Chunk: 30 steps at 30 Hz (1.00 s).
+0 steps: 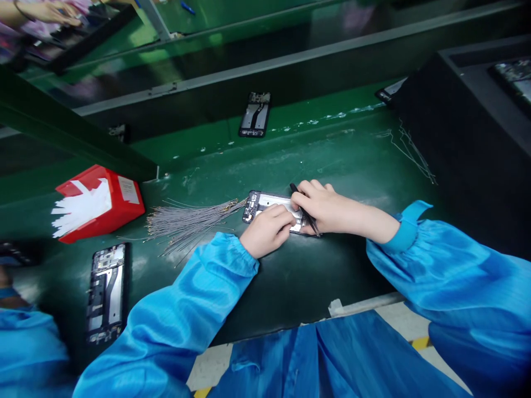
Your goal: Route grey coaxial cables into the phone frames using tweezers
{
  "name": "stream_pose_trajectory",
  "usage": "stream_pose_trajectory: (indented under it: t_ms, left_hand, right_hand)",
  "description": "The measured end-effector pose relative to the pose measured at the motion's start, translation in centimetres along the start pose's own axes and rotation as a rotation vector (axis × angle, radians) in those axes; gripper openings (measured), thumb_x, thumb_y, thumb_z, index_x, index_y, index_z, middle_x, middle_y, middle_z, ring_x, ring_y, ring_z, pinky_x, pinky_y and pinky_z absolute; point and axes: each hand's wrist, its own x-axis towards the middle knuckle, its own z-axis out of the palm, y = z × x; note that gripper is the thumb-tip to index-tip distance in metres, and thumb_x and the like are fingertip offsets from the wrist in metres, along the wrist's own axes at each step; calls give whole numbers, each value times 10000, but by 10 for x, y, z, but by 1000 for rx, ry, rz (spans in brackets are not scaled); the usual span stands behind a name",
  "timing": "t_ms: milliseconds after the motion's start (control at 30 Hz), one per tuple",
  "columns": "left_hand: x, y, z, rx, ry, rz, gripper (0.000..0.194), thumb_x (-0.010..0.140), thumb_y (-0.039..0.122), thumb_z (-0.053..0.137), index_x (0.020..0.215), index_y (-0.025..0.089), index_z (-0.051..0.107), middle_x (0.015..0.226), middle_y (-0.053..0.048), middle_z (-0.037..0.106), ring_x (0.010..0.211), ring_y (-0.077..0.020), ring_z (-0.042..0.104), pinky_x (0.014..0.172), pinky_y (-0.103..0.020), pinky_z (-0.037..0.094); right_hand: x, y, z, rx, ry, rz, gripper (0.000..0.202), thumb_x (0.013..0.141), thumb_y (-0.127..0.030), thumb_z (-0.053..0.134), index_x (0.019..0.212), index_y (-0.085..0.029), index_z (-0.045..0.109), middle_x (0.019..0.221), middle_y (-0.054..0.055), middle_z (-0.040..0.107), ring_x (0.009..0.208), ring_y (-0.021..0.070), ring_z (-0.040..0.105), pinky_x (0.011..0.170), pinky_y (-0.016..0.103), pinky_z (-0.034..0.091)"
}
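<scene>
An opened phone frame with a bare silver inside lies on the green bench in front of me, partly covered by my hands. My right hand is closed around black tweezers, whose tips point down at the phone's right end. Over the lower middle of the same phone rests my left hand, its fingers curled together; whatever they pinch is hidden. A bundle of thin grey cables with small connector ends lies just left of the phone.
A red box with white paper strips stands left. Another opened phone lies front left, and one lies at the back. Loose wires lie near the black box at right. Another person's hand is top left.
</scene>
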Motion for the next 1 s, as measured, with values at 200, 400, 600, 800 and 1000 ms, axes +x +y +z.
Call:
stream_pose_trajectory:
  t_ms: [200,400,600,800,1000]
  left_hand:
    - [1,1,-2,-21,9,26,159,774,87,409,761,151,554,788,-44,541,777,-157,486,721,-259,425]
    - [0,-2,-6,-88,-17,103,166,767,91,405,749,157,555,738,-34,541,737,-148,481,697,-253,421]
    - [-2,-4,-5,-78,-21,158,174,767,91,407,758,161,566,744,-37,546,741,-148,483,713,-264,421]
    - [-6,-1,-5,-91,141,133,157,774,115,413,769,160,563,764,-44,552,761,-152,488,717,-282,427]
    - [-11,3,-12,14,268,76,166,793,128,412,800,155,575,769,-48,554,753,-152,484,694,-292,424]
  right_hand:
    - [6,-7,-9,-30,-108,27,346,702,-324,575,987,-179,443,1042,137,423,902,273,394,592,285,253]
    - [10,-14,-13,55,-203,126,369,650,-292,586,970,-196,429,1062,130,395,910,280,382,624,319,293]
    - [10,-12,-13,103,-188,166,353,633,-272,596,939,-198,437,1027,118,405,890,275,388,652,340,311]
    - [-11,-2,9,372,154,99,237,766,-359,524,913,-204,422,963,73,465,894,222,416,738,331,335]
    - [-20,-1,22,97,253,70,357,699,-431,586,932,-183,478,1073,129,478,984,282,402,768,373,323]
